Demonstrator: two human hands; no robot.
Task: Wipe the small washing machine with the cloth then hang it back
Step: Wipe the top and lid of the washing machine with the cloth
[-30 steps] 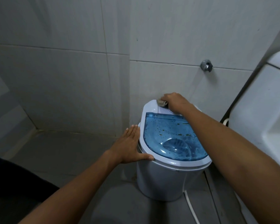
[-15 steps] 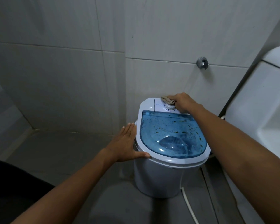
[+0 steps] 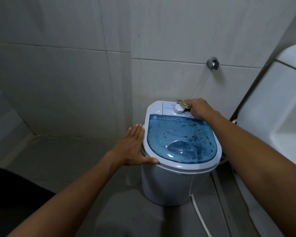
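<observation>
A small white washing machine [image 3: 167, 183] with a see-through blue lid [image 3: 179, 139], speckled with dark spots, stands on the grey floor against the tiled wall. My right hand [image 3: 199, 108] presses a small beige cloth [image 3: 182, 104] onto the white control panel at the back, just right of the round dial [image 3: 179, 109]. My left hand [image 3: 135, 146] lies flat against the machine's left side, fingers together and thumb on the front rim.
A chrome wall fitting [image 3: 212, 63] sticks out of the tiles above the machine. A white basin or fixture [image 3: 277, 113] stands close on the right. A white hose [image 3: 200, 218] runs along the floor from the machine. Open floor lies to the left.
My right hand has slid the cloth rightward along the back panel, uncovering the dial. My left hand stays on the machine's side. The camera has shifted slightly.
</observation>
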